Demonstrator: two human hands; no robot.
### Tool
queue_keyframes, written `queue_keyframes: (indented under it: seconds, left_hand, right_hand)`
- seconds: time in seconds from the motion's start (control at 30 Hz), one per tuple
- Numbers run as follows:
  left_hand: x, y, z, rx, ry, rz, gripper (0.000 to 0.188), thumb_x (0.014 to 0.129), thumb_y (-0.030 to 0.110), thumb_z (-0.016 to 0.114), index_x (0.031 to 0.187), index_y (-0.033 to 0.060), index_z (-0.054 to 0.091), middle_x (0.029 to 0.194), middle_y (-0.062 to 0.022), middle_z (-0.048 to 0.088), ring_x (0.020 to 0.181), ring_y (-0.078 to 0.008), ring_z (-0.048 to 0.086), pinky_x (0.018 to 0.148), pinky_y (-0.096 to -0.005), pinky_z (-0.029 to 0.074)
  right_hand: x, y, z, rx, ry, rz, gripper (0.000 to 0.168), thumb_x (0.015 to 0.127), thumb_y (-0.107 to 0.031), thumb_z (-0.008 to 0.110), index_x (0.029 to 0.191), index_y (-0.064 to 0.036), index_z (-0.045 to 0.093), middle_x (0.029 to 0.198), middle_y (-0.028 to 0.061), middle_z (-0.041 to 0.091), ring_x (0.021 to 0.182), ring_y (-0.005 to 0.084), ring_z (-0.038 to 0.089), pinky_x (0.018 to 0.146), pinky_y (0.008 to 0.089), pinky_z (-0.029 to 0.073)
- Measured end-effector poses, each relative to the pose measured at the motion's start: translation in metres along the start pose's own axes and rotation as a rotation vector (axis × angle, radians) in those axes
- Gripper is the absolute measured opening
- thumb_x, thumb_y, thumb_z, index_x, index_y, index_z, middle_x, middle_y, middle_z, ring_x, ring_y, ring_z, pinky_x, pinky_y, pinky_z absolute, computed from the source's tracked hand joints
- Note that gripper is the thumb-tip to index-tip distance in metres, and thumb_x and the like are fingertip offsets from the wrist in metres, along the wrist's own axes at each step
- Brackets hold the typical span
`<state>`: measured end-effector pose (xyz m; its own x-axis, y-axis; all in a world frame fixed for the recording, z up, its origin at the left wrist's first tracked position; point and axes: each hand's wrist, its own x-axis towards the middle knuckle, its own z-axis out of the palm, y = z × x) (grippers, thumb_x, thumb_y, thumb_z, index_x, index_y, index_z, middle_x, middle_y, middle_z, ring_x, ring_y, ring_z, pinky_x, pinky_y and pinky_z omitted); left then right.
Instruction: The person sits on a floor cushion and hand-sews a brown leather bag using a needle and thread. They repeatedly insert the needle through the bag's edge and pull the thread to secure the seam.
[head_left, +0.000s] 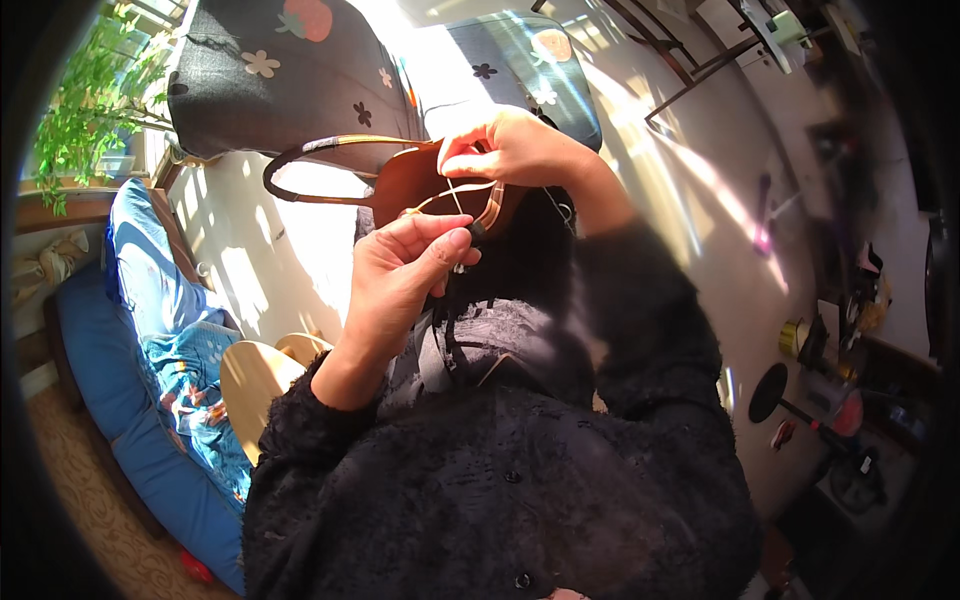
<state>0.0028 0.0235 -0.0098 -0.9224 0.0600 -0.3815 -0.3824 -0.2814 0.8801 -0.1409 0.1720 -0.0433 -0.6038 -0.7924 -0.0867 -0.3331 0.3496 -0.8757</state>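
Note:
In front of my lap is a brown leather-like bag (401, 180); its looped handle (279, 178) sticks out to the left, partly wrapped in dark and pale material. My left hand (412, 262) pinches the dark end (477, 229) of a light-edged brown strap (493, 205) between thumb and forefinger. Above it, my right hand (517, 150) has thumb and fingertips together on a thin pale cord (455, 196), which runs down toward the left fingers. Part of the bag is hidden behind both hands.
Ahead are dark seats with flower-patterned covers (300, 90). On the left stand a blue cushioned sofa (97, 352) with patterned cloth and a round wooden stool top (255, 390). A leafy plant (97, 97) is by the window. Dark household items line the right side.

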Motion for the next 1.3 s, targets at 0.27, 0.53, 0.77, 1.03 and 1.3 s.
queue_keyframes:
  seconds: [0.27, 0.53, 0.77, 1.03, 1.3]
  left_hand:
    - [0.0, 0.0, -0.004, -0.126, 0.05, -0.058, 0.021, 0.084, 0.014, 0.061, 0.1, 0.0006, 0.061, 0.081, -0.0056, 0.065, 0.062, -0.0034, 0.053, 0.052, -0.0147, 0.036]
    - [0.004, 0.002, -0.004, -0.188, 0.041, -0.135, 0.019, 0.086, 0.015, 0.059, 0.099, 0.0011, 0.061, 0.079, -0.0035, 0.063, 0.055, -0.0013, 0.042, 0.051, -0.0138, 0.035]
    - [0.003, 0.002, -0.004, -0.232, 0.009, -0.15, 0.021, 0.087, 0.016, 0.058, 0.102, 0.0003, 0.06, 0.08, -0.0015, 0.062, 0.056, -0.0011, 0.042, 0.052, -0.0135, 0.035]
    - [0.005, -0.001, -0.004, -0.237, 0.103, -0.115, 0.027, 0.088, 0.017, 0.056, 0.107, -0.0011, 0.057, 0.08, -0.0018, 0.059, 0.052, -0.0006, 0.039, 0.05, -0.0151, 0.033]
    - [0.004, 0.001, -0.01, -0.28, 0.092, -0.1, 0.028, 0.088, 0.017, 0.056, 0.108, -0.0014, 0.056, 0.08, -0.0021, 0.059, 0.051, -0.0006, 0.037, 0.049, -0.0153, 0.031]
  right_hand:
    - [-0.043, -0.001, 0.005, 0.112, 0.67, 0.028, 0.01, 0.082, -0.015, 0.057, 0.088, -0.006, 0.06, 0.079, 0.0061, 0.059, 0.068, 0.0171, 0.055, 0.062, 0.0275, 0.045]
    - [-0.08, -0.025, 0.087, 1.608, 0.562, 0.178, 0.023, 0.086, -0.008, 0.051, 0.108, -0.003, 0.046, 0.101, 0.0056, 0.052, 0.075, 0.0096, 0.051, 0.073, 0.0229, 0.044]
    - [-0.06, -0.023, 0.1, 2.003, 0.408, 0.162, 0.023, 0.086, -0.01, 0.053, 0.109, -0.005, 0.051, 0.099, 0.0035, 0.059, 0.071, 0.0102, 0.055, 0.071, 0.0252, 0.047]
    - [-0.085, -0.017, 0.091, 2.322, 0.43, 0.173, 0.022, 0.08, -0.005, 0.058, 0.1, -0.003, 0.05, 0.079, 0.002, 0.056, 0.066, 0.0122, 0.048, 0.072, 0.0288, 0.04]
    - [-0.242, 0.096, 0.032, 1.867, 1.307, 0.265, 0.013, 0.077, 0.004, 0.053, 0.089, 0.003, 0.052, 0.08, 0.0068, 0.058, 0.074, 0.0159, 0.055, 0.071, 0.0294, 0.041]
